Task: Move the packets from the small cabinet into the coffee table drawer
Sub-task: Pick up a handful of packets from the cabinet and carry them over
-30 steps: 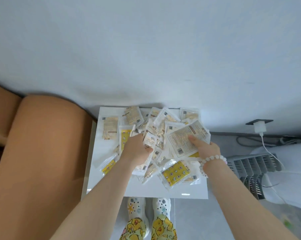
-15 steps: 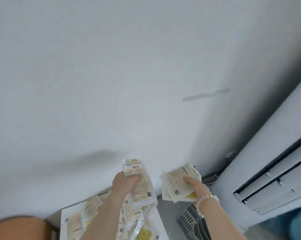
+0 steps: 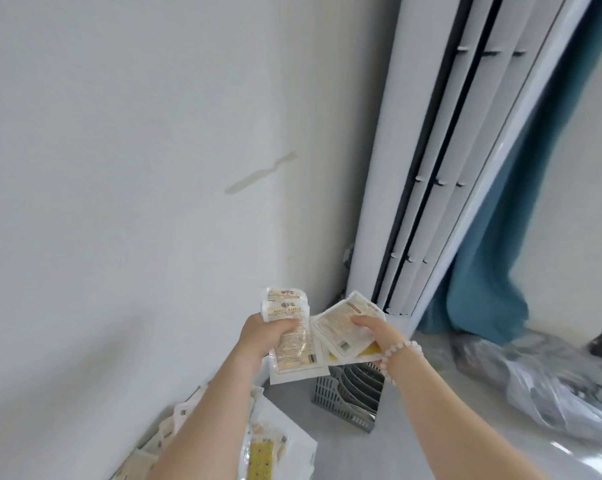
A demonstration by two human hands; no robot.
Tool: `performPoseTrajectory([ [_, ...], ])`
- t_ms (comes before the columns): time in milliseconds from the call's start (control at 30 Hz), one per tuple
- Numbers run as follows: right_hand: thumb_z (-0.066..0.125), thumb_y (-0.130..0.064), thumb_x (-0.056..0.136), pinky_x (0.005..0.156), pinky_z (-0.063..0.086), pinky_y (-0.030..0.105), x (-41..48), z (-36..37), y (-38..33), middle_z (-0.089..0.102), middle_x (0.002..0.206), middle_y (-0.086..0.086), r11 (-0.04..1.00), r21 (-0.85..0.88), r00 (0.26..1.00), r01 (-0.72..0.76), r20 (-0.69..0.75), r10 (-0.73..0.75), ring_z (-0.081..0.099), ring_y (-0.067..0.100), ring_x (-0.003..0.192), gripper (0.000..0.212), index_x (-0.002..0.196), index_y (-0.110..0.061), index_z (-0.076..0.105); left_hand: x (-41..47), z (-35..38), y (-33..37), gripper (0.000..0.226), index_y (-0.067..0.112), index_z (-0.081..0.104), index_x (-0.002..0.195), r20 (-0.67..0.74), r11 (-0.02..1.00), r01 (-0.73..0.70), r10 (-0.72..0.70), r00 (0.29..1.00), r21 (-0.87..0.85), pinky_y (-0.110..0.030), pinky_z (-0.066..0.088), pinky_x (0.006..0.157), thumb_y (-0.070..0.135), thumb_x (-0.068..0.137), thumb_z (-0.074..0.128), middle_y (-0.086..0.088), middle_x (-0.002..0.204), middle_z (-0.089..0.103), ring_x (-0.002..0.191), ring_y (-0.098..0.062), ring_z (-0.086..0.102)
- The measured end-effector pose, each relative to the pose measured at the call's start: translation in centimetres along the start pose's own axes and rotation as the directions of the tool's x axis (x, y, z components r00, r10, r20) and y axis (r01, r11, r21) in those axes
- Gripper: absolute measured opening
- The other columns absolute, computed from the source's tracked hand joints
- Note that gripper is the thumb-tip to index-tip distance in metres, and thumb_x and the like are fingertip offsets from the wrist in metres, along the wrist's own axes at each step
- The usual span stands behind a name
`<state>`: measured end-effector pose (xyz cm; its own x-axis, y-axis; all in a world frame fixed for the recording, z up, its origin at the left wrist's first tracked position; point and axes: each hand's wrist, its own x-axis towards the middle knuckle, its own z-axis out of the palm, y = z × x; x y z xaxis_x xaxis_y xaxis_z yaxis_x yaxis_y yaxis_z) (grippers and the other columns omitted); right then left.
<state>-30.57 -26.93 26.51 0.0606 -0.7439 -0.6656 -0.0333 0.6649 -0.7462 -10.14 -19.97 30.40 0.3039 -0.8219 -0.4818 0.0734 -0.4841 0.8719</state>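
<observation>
My left hand (image 3: 270, 336) grips a bunch of white and beige packets (image 3: 289, 348), held up in front of the wall. Beside it my right hand (image 3: 375, 332), with a bead bracelet on the wrist, holds a second stack of packets (image 3: 341, 329) with a yellow one underneath. The two stacks almost touch. More packets (image 3: 261, 455), one yellow with dots, lie on the white small cabinet top (image 3: 294, 441) at the bottom left, partly hidden by my left forearm. No coffee table or drawer is in view.
A grey slotted rack (image 3: 348, 396) stands on the floor right of the cabinet. Behind it rises a tall white air conditioner (image 3: 441, 168), with a teal curtain (image 3: 493, 278) beside it. A clear plastic bag (image 3: 552, 386) lies on the floor at right.
Both hands lifted their packet stacks off the cabinet and carried them up and to the right. The view swung from the cabinet top toward the air conditioner and curtain.
</observation>
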Motion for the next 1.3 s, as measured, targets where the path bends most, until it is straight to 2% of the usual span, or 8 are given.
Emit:
performPoseTrajectory([
  [133, 0.083, -0.028, 0.067, 0.084, 0.056, 0.047, -2.5, -5.2, 1.1, 0.071, 0.099, 0.015, 0.995, 0.101, 0.993, 0.003, -0.122, 0.009, 0.071, 0.032, 0.087, 0.052, 0.109, -0.008, 0.06, -0.2, 4.7, 0.2, 0.018, 0.008, 0.068, 0.098, 0.149, 0.999, -0.019, 0.012, 0.989, 0.05, -0.027, 0.053, 0.062, 0.006, 0.081, 0.071, -0.008, 0.094, 0.072, 0.08, -0.02, 0.068],
  [267, 0.079, -0.023, 0.074, 0.082, 0.057, 0.044, -5.5, -10.7, 2.8, 0.071, 0.101, 0.014, 0.973, 0.228, 0.978, 0.037, -0.21, 0.012, 0.07, 0.031, 0.089, 0.038, 0.106, -0.01, 0.061, -0.9, 10.0, 0.2, 0.018, 0.007, 0.07, 0.097, 0.3, 0.99, -0.069, 0.03, 0.953, 0.121, -0.036, 0.056, 0.079, 0.008, 0.079, 0.074, -0.01, 0.095, 0.073, 0.089, -0.025, 0.069],
  [433, 0.082, -0.032, 0.064, 0.089, 0.055, 0.045, -8.9, -18.0, 5.7, 0.073, 0.096, 0.011, 0.952, 0.293, 0.943, 0.089, -0.333, 0.015, 0.072, 0.029, 0.086, 0.049, 0.105, -0.013, 0.063, -3.2, 17.6, -0.1, 0.014, 0.011, 0.069, 0.092, 0.473, 0.976, -0.118, 0.018, 0.881, 0.183, -0.039, 0.055, 0.084, 0.006, 0.08, 0.073, -0.01, 0.098, 0.072, 0.092, -0.026, 0.068],
  [667, 0.087, -0.036, 0.04, 0.088, 0.055, 0.047, -14.6, -28.3, 10.7, 0.071, 0.102, 0.013, 0.874, 0.443, 0.881, 0.198, -0.471, 0.039, 0.072, 0.032, 0.087, 0.077, 0.109, -0.011, 0.062, -9.6, 28.6, -1.9, 0.019, 0.006, 0.067, 0.099, 0.634, 0.954, -0.179, -0.014, 0.774, 0.239, -0.029, 0.056, 0.066, 0.003, 0.081, 0.071, -0.01, 0.095, 0.071, 0.084, -0.022, 0.069],
  [833, 0.075, -0.014, 0.076, 0.07, 0.058, 0.041, -20.3, -35.3, 14.8, 0.067, 0.103, 0.016, 0.809, 0.524, 0.845, 0.267, -0.531, 0.065, 0.067, 0.032, 0.081, 0.03, 0.101, -0.006, 0.062, -15.5, 36.2, -4.4, 0.021, 0.005, 0.069, 0.099, 0.715, 0.933, -0.203, -0.076, 0.695, 0.296, -0.042, 0.056, 0.082, 0.005, 0.078, 0.074, -0.014, 0.101, 0.071, 0.091, -0.029, 0.069],
  [1000, 0.068, -0.011, 0.083, 0.055, 0.057, 0.032, -26.3, -42.5, 19.5, 0.066, 0.085, 0.009, 0.752, 0.566, 0.806, 0.337, -0.587, 0.081, 0.065, 0.024, 0.065, 0.008, 0.089, -0.009, 0.063, -22.6, 44.3, -7.7, 0.025, 0.003, 0.067, 0.104, 0.807, 0.909, -0.267, -0.114, 0.58, 0.321, -0.033, 0.057, 0.069, 0.004, 0.08, 0.072, -0.014, 0.101, 0.07, 0.086, -0.026, 0.068],
  [1167, 0.072, -0.012, 0.077, 0.071, 0.057, 0.039, -32.4, -48.7, 24.8, 0.071, 0.087, 0.009, 0.689, 0.591, 0.747, 0.42, -0.656, 0.107, 0.069, 0.025, 0.071, 0.023, 0.099, -0.007, 0.067, -29.6, 51.4, -11.2, 0.02, 0.006, 0.069, 0.098, 0.861, 0.873, -0.328, -0.178, 0.477, 0.362, -0.043, 0.052, 0.093, 0.007, 0.078, 0.074, -0.015, 0.102, 0.071, 0.098, -0.031, 0.067],
  [1300, 0.071, -0.008, 0.078, 0.073, 0.059, 0.044, -37.2, -52.8, 29.6, 0.069, 0.108, 0.016, 0.61, 0.604, 0.658, 0.513, -0.733, 0.173, 0.068, 0.033, 0.095, 0.036, 0.113, -0.003, 0.066, -35.4, 56.5, -13.8, 0.013, 0.011, 0.069, 0.087, 0.902, 0.846, -0.384, -0.228, 0.366, 0.369, -0.043, 0.05, 0.092, 0.009, 0.077, 0.076, -0.011, 0.092, 0.07, 0.085, -0.027, 0.066],
])
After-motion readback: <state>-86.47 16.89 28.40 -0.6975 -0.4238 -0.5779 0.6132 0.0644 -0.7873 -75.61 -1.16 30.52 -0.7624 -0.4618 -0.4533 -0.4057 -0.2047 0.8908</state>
